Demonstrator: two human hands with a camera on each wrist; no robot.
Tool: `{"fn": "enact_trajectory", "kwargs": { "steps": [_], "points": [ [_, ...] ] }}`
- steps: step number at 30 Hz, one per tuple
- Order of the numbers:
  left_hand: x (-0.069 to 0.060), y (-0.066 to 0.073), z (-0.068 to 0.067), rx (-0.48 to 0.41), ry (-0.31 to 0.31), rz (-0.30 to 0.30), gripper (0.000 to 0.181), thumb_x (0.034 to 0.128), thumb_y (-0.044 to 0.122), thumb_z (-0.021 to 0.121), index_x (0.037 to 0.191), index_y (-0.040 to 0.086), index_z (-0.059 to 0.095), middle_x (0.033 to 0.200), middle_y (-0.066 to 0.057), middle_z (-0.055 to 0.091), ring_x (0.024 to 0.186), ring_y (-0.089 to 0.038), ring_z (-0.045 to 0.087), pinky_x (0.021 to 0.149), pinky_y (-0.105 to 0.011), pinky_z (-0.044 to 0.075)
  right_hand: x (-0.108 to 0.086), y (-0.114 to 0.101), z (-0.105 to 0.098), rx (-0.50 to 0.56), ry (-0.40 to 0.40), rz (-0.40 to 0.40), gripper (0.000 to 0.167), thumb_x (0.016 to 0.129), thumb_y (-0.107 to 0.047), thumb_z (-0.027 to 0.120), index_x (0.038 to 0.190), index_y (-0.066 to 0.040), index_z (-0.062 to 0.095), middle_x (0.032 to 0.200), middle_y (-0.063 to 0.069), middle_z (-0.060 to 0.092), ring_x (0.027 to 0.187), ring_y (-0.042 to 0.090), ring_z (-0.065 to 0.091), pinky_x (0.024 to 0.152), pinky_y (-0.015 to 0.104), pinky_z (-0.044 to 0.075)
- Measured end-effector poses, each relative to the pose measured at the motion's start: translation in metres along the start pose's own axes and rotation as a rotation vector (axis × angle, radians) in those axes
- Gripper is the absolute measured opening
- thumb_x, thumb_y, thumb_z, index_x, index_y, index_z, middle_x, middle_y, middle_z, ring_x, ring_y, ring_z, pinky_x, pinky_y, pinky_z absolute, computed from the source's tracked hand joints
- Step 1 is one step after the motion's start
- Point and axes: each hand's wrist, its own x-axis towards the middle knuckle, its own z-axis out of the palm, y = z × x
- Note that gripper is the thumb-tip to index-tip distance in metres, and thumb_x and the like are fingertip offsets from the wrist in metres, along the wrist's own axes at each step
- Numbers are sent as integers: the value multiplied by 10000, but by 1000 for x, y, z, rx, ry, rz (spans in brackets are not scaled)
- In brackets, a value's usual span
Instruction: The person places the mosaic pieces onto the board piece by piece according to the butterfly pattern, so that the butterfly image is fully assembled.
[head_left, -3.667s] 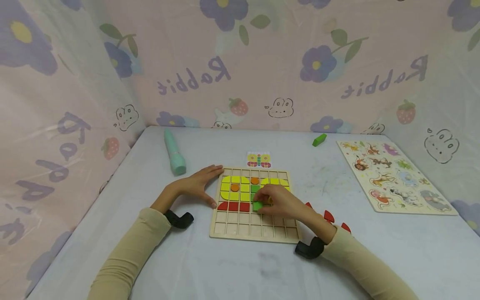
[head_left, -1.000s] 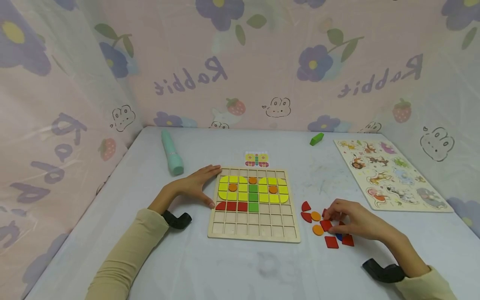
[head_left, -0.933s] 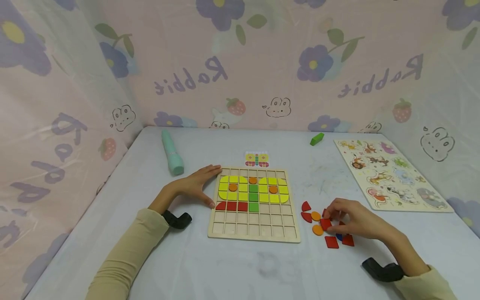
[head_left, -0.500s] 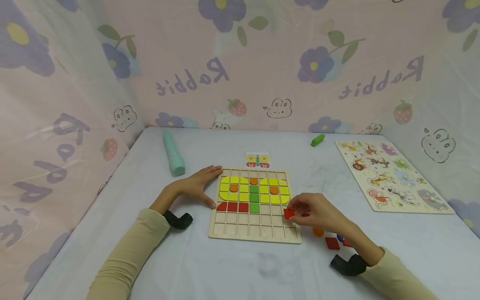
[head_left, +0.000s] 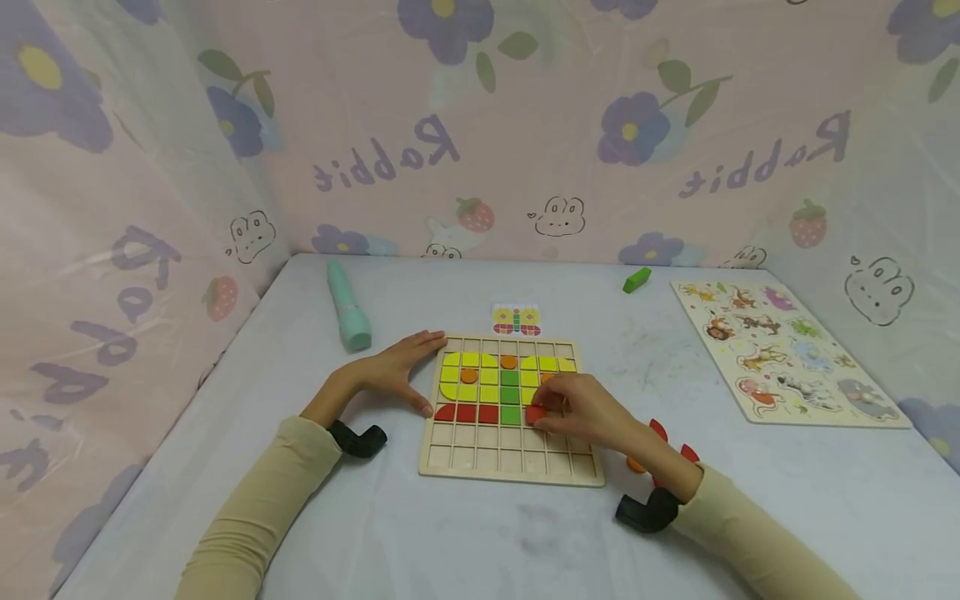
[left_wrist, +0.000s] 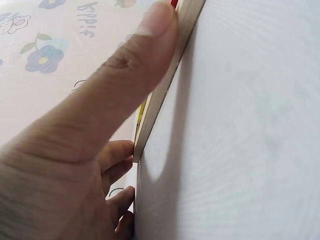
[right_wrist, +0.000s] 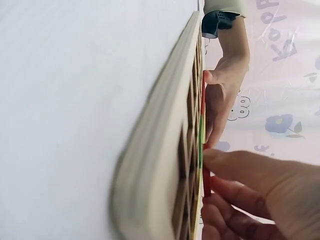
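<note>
On the wooden grid board (head_left: pixel 512 477) lie yellow pieces (head_left: pixel 468 392), orange discs (head_left: pixel 508 362), a column of green squares (head_left: pixel 510 396) and a row of red pieces (head_left: pixel 466 413) at the left. My right hand (head_left: pixel 581 408) pinches a red square (head_left: pixel 535 414) just right of the lowest green square. In the right wrist view that red piece (right_wrist: pixel 207 183) is between thumb and fingers, tilted off the board's surface. My left hand (head_left: pixel 393 371) rests against the board's left edge, thumb and fingers spread; the left wrist view shows the thumb (left_wrist: pixel 125 75) on the rim.
A small butterfly pattern card (head_left: pixel 517 320) lies behind the board. Loose red pieces (head_left: pixel 689 453) and an orange disc (head_left: pixel 636 466) are partly hidden by the right forearm. A teal cylindrical object (head_left: pixel 348 308), a green block (head_left: pixel 637 280) and an animal puzzle board (head_left: pixel 787 354) stand farther out.
My right hand took a red square from the loose pieces and moved left over the board to beside the green column. The left hand stays at the board's edge.
</note>
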Motion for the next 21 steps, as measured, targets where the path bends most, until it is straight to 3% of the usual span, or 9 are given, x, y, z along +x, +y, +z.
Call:
{"fn": "enact_trajectory", "kwargs": {
  "steps": [15, 21],
  "points": [
    [1, -2, 1, 5, 12, 13, 1125, 644, 514, 799, 1497, 111, 186, 1563, -62, 122, 1432, -297, 29, 1128, -529, 93, 4, 0, 2, -3, -4, -17, 236, 730, -234, 802, 910, -102, 724, 786, -78, 638, 706, 106, 513, 616, 205, 442],
    [2, -2, 2, 1, 13, 3, 1123, 644, 513, 799, 1498, 117, 186, 1565, -55, 118, 1432, -293, 26, 1129, -528, 92, 0, -1, -7, -3, -3, -32, 255, 746, -223, 790, 948, -88, 714, 830, -57, 657, 716, 86, 532, 636, 217, 472]
  ]
}}
